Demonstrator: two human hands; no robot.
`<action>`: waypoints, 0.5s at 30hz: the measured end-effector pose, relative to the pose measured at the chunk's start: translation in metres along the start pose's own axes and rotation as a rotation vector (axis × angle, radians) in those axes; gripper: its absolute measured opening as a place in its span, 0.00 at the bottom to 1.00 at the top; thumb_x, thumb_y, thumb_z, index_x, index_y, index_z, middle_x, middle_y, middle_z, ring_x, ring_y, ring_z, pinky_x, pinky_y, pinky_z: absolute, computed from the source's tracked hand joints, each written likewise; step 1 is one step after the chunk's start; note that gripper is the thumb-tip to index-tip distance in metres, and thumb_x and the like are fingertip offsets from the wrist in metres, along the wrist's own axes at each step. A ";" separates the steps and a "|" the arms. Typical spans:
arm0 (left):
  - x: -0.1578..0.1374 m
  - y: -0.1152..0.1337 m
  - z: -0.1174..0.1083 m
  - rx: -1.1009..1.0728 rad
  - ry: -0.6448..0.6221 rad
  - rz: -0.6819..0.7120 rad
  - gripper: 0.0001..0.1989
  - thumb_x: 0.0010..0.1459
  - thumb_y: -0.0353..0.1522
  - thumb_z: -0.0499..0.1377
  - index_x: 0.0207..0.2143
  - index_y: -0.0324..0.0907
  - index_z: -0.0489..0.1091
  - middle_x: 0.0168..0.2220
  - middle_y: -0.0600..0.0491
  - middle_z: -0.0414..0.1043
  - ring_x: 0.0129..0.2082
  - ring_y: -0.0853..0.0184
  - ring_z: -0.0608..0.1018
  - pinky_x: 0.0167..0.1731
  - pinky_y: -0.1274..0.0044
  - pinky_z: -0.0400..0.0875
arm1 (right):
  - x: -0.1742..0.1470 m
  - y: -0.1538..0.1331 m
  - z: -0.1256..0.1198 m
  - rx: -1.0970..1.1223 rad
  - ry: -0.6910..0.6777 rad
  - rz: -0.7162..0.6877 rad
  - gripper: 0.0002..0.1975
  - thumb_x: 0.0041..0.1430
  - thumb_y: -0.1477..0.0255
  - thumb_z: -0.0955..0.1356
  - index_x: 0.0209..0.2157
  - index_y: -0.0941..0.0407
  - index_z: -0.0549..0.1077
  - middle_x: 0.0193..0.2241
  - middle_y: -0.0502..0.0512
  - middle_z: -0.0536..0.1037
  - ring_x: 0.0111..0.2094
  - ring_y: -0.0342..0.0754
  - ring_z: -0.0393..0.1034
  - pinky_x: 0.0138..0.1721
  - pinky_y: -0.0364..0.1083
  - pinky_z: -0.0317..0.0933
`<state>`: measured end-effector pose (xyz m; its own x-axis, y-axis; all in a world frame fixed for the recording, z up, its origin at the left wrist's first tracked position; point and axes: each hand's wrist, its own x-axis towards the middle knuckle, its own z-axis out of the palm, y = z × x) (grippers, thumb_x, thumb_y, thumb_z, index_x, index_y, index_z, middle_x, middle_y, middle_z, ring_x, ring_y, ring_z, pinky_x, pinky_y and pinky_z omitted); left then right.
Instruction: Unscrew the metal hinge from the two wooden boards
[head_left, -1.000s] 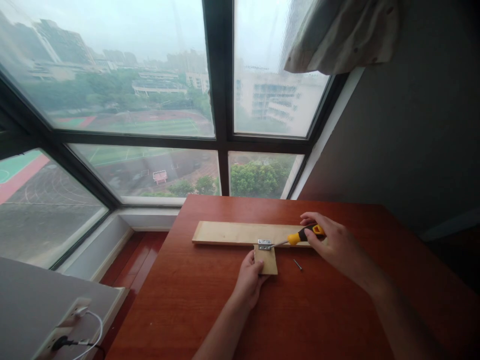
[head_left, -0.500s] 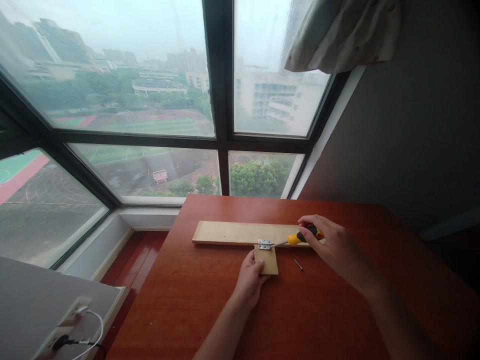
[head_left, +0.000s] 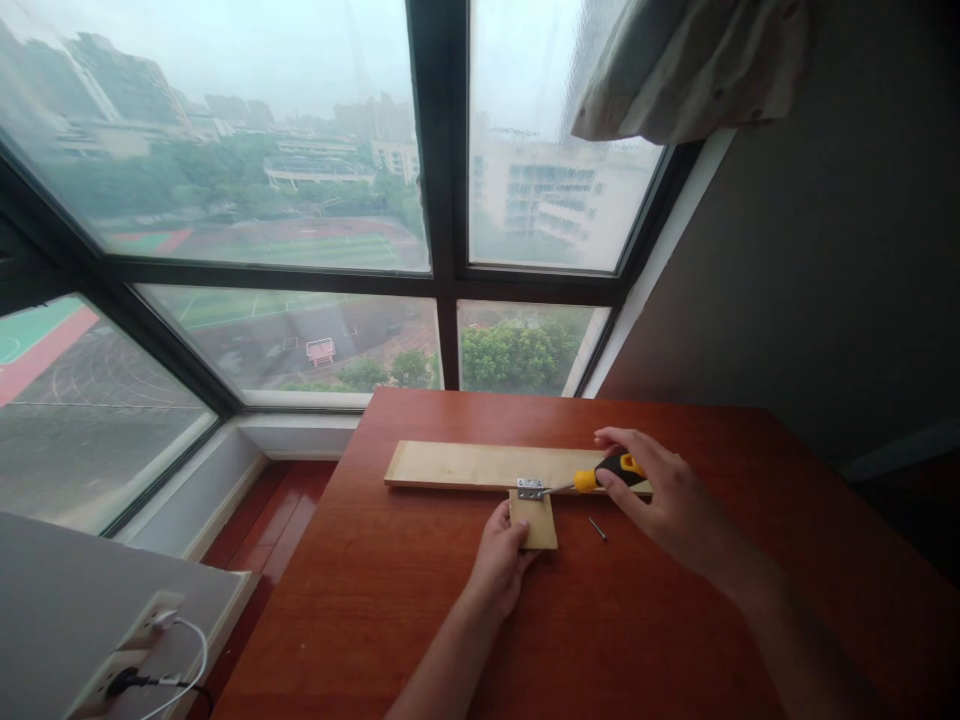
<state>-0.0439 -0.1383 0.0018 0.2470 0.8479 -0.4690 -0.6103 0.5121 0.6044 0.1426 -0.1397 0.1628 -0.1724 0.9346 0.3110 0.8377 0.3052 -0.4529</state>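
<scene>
head view, work on table: one metal hinge (head_left: 530,489), lying across the seam between a small wood block (head_left: 535,528) and the near edge of a long pale board (head_left: 465,466). one screwdriver (head_left: 616,469), yellow and black, shaft slanted, tip at the hinge's right end; whether it was seated in a screw was too small to tell. left hand (head_left: 501,555): closed on the small block's left side, thumb on top, as half a second earlier. right hand (head_left: 660,485): partly open, thumb against the screwdriver handle, forefinger raised, loose hold. changed since the earlier frame: thumb shifted toward the handle's front, more of its yellow end exposed. hinge, block and board had kept their places. one loose screw (head_left: 598,528), on the red-brown table (head_left: 600,640), right of the block. beyond: window (head_left: 442,285), dark-framed.
</scene>
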 end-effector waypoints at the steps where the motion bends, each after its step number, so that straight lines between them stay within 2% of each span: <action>1: 0.000 0.000 0.000 0.000 -0.001 0.000 0.19 0.46 0.25 0.60 0.44 0.41 0.69 0.40 0.47 0.74 0.36 0.65 0.75 0.37 0.72 0.73 | 0.001 0.001 0.002 -0.065 0.018 0.026 0.17 0.62 0.63 0.62 0.51 0.53 0.66 0.47 0.57 0.75 0.47 0.53 0.71 0.47 0.51 0.65; 5: 0.001 -0.001 -0.001 0.009 0.001 0.001 0.19 0.46 0.25 0.60 0.44 0.40 0.69 0.39 0.47 0.74 0.35 0.64 0.75 0.37 0.71 0.73 | 0.003 0.005 0.004 -0.254 0.024 0.083 0.17 0.63 0.60 0.61 0.49 0.53 0.69 0.43 0.58 0.77 0.43 0.57 0.74 0.43 0.54 0.66; 9: 0.001 0.000 -0.001 0.012 0.002 -0.003 0.18 0.46 0.26 0.61 0.43 0.40 0.70 0.39 0.47 0.74 0.36 0.64 0.75 0.38 0.71 0.73 | 0.003 0.000 -0.001 -0.144 0.001 -0.002 0.15 0.62 0.68 0.61 0.49 0.53 0.68 0.45 0.58 0.76 0.44 0.53 0.73 0.45 0.52 0.66; 12: 0.000 0.000 -0.001 0.016 0.010 -0.011 0.20 0.46 0.25 0.61 0.44 0.40 0.70 0.41 0.46 0.74 0.37 0.64 0.75 0.39 0.71 0.73 | 0.002 -0.007 -0.006 -0.055 -0.039 -0.084 0.20 0.55 0.74 0.62 0.51 0.52 0.66 0.47 0.56 0.74 0.48 0.52 0.70 0.50 0.51 0.64; 15: 0.000 0.001 0.000 0.021 0.011 -0.011 0.19 0.46 0.25 0.61 0.44 0.40 0.69 0.42 0.45 0.74 0.38 0.63 0.75 0.39 0.70 0.73 | 0.001 -0.010 -0.008 -0.031 -0.071 -0.093 0.20 0.55 0.75 0.63 0.51 0.52 0.65 0.49 0.55 0.73 0.50 0.51 0.69 0.50 0.50 0.63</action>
<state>-0.0443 -0.1378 0.0025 0.2458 0.8406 -0.4826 -0.5915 0.5245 0.6124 0.1381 -0.1431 0.1740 -0.2850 0.9136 0.2901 0.8320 0.3860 -0.3984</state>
